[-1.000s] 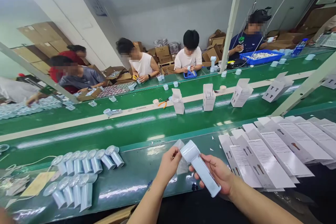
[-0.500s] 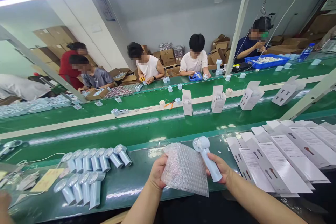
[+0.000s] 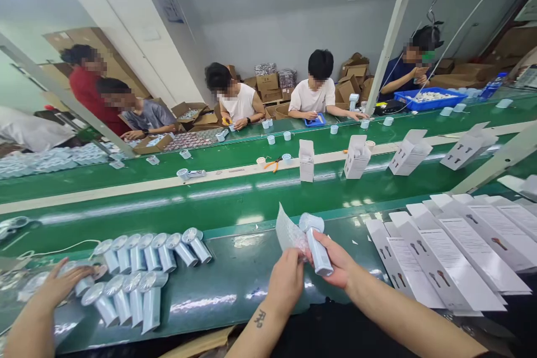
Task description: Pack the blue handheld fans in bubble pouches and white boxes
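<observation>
A light-blue handheld fan (image 3: 318, 254) is in my right hand (image 3: 340, 262), its round head up and its handle slanting down toward me. My left hand (image 3: 287, 278) pinches a clear bubble-wrap bag (image 3: 286, 231), which stands on edge beside the fan's head. Bag and fan touch or nearly touch; my fingers hide where they meet. Both hands are above the dark green bench (image 3: 226, 285). Left of them, wrapped light-blue fans (image 3: 145, 251) lie in two rows.
Overlapping white cartons and printed sheets (image 3: 444, 257) cover the bench at right. A co-worker's hand (image 3: 62, 285) reaches onto a fan at far left. Opened white boxes (image 3: 356, 158) stand on the green conveyor (image 3: 235, 193). Several people sit beyond it.
My left hand has swung the bubble-wrap bag from broadside to edge-on and moved right, close to the fan. The fan has shifted slightly left. A co-worker's hand has come in at left with a fan.
</observation>
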Tool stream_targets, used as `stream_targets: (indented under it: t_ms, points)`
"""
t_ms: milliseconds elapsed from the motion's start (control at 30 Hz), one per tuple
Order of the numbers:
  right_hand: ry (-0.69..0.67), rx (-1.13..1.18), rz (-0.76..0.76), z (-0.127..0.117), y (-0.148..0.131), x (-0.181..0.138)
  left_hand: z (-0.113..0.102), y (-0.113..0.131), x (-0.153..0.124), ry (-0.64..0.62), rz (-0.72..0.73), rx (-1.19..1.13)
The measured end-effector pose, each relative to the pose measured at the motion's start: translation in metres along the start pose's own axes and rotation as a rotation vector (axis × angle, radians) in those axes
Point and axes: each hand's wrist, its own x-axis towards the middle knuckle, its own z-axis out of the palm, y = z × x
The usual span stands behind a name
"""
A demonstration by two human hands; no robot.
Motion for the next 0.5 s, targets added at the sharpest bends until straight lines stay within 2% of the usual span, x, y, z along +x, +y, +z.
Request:
stream_targets:
  t_ms: [100, 167, 200, 267, 333, 367, 433, 500]
  points:
    - [0.011, -0.018, -0.023, -0.004, -0.013, -0.018, -0.012, -0.011, 0.008, 0.077, -0.096, -0.068]
    - [-0.029, -0.104, -0.055, -0.014, -0.025, -0.036, -0.019, -0.015, 0.012, 0.13, -0.17, -0.12]
    - [-0.092, -0.177, -0.057, -0.019, -0.03, -0.045, -0.021, -0.015, 0.013, 0.151, -0.198, -0.15]
    - [-0.308, -0.341, 0.006, -0.03, -0.036, -0.061, -0.02, -0.01, 0.012, 0.152, -0.221, -0.215]
    - [-0.529, -0.449, 0.112, -0.036, -0.034, -0.069, -0.016, -0.002, 0.008, 0.086, -0.206, -0.281]
    - [-0.588, -0.464, 0.152, -0.037, -0.03, -0.07, -0.013, 0.002, 0.007, 0.029, -0.2, -0.332]
    - [-0.601, -0.461, 0.17, -0.038, -0.022, -0.067, -0.011, 0.008, 0.004, -0.081, -0.212, -0.455]
    - [-0.548, -0.458, 0.125, -0.037, -0.017, -0.062, -0.012, 0.01, 0.003, -0.118, -0.247, -0.556]
